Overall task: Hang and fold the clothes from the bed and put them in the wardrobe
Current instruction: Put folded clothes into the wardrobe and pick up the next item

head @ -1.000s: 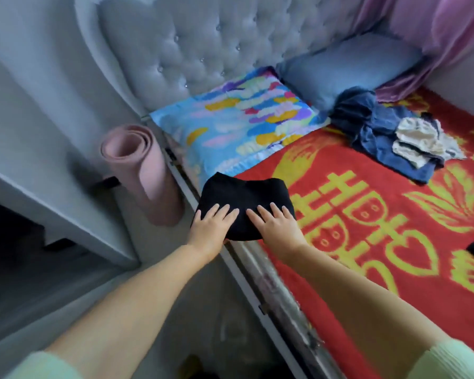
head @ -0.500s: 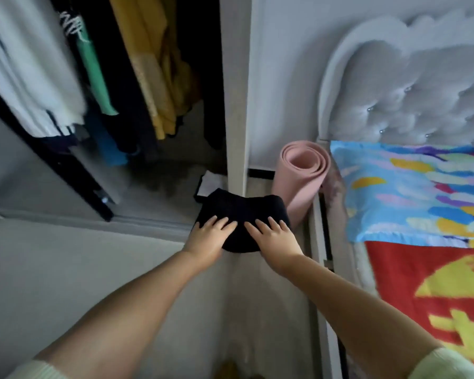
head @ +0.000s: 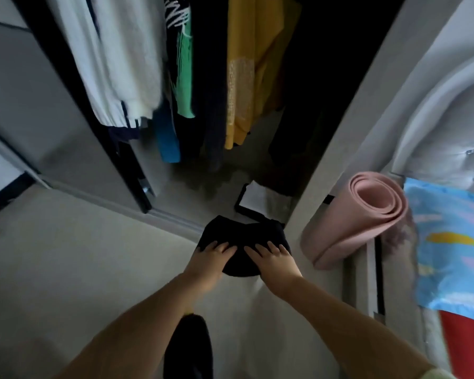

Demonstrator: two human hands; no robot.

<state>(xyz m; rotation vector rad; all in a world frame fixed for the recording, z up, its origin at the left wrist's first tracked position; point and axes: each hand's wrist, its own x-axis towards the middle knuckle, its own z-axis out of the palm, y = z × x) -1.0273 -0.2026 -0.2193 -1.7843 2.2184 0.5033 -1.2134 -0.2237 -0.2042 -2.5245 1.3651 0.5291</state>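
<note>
Both hands, left hand [head: 212, 257] and right hand [head: 271, 258], carry the folded black garment [head: 244, 236] at frame centre, fingers spread flat on top to keep the fold, before the open wardrobe [head: 257, 173].

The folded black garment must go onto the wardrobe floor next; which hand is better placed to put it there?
Right, slightly. Both hands hold the folded black garment, but the right one is nearer the white folded item inside the wardrobe.
</note>
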